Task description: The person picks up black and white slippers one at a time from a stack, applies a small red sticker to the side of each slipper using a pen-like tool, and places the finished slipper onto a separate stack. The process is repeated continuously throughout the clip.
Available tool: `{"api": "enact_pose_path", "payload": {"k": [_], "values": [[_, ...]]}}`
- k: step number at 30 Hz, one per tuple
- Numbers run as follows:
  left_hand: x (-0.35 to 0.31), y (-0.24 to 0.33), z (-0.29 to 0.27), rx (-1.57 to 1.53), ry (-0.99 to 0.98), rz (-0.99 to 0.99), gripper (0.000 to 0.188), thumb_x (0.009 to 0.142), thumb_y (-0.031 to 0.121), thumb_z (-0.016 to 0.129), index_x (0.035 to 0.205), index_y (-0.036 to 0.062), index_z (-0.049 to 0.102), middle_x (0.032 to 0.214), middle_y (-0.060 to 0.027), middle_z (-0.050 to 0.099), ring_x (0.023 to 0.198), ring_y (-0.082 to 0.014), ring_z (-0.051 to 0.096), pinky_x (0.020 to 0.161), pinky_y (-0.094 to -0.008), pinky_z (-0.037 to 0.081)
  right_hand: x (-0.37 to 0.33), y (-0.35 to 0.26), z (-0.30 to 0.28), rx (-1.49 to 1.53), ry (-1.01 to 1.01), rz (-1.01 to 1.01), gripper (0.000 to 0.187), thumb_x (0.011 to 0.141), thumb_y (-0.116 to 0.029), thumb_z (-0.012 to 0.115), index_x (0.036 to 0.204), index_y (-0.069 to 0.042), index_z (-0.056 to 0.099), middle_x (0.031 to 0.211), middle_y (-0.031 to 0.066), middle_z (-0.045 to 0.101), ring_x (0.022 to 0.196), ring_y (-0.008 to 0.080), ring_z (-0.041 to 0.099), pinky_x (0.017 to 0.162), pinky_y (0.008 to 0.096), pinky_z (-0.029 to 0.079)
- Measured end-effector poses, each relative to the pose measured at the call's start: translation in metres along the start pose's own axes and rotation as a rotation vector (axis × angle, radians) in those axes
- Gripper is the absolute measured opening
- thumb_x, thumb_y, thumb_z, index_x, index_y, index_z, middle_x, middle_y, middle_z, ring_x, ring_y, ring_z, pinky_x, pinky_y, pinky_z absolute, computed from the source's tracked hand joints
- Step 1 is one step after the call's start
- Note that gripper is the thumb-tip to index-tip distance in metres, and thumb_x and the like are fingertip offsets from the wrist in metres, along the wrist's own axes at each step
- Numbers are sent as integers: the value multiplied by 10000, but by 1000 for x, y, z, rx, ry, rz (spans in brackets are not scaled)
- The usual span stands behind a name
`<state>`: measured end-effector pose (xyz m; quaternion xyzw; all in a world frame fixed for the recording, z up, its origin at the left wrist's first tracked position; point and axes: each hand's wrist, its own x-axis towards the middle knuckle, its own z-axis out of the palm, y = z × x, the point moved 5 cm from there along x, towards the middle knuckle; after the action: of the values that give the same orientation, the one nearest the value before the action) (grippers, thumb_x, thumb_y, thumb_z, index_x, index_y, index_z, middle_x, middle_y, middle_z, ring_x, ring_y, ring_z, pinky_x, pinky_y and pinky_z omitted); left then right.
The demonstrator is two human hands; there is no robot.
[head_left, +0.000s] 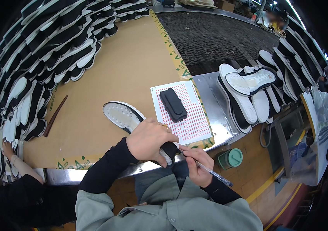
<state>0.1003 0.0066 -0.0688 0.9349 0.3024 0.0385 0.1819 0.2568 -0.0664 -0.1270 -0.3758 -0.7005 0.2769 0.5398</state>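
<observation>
A shoe sole point(118, 112), white and dimpled inside with a dark rim, lies slantwise over the table's front edge. My left hand point(148, 139) is closed around its nearer half and covers the middle. In my right hand point(199, 166) is a slim clear-barrelled pen point(220, 178), its front end at the sole's near end. The fingers hide whether the tip touches the sole. Just beyond my hands rests a white sheet point(195, 111) with rows of small red marks. On that sheet sits a black oblong block-like object point(173, 104).
Stacked black-and-white soles point(60, 42) crowd the left, and more soles point(245, 92) stand at right on the metal ledge point(206, 82). A dark curved strip point(56, 115) lies on the cardboard point(121, 57). Beyond is a mesh belt point(214, 36). A co-worker's arm point(21, 165) reaches in at left. A green-lidded cup point(234, 157) is below right.
</observation>
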Motion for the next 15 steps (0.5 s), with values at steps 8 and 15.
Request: {"api": "enact_pose_path", "payload": {"k": [8,15], "values": [[-2,0,-11,-14,119,-12,632,516,422,866,1042,122,688,888,-58,689,839,-287,654,723,-382,473,6,-5,-2,11,81,-59,141,902,-7,606,1026,55,633,1030,218,676,951,293,684,808,322,530],[-15,19,-51,-261,453,-46,660,563,367,889,1114,87,660,939,-108,671,855,-306,643,751,-370,496,50,-45,-22,55,161,-299,120,900,-2,602,996,69,616,952,223,661,971,341,684,770,317,543]]}}
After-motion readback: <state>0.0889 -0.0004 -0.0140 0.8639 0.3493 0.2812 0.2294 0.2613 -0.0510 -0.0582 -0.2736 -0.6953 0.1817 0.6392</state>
